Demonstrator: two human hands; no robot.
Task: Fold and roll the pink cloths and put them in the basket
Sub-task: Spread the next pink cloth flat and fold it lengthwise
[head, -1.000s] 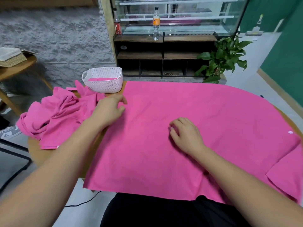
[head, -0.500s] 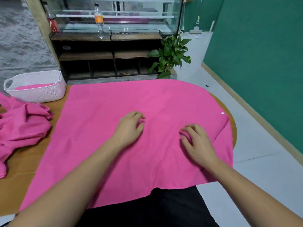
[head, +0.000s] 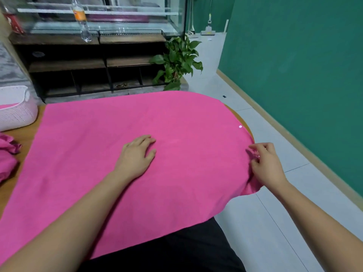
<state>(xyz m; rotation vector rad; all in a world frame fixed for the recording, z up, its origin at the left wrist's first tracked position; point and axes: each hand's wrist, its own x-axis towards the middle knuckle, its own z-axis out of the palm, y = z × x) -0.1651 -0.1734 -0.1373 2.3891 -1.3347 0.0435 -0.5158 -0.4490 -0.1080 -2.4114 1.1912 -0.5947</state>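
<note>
Right hand (head: 265, 163) rightward (pink cloth (head: 110, 130) flat)

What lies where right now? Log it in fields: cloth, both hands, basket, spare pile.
cloth: pink, spread flat over the table, right edge hanging off
left hand: flat on the cloth's middle, fingers straight
right hand: pinching the cloth's right edge
basket: white, far left on the table, something pink inside
pile: crumpled pink cloths at the table's left edge
</note>
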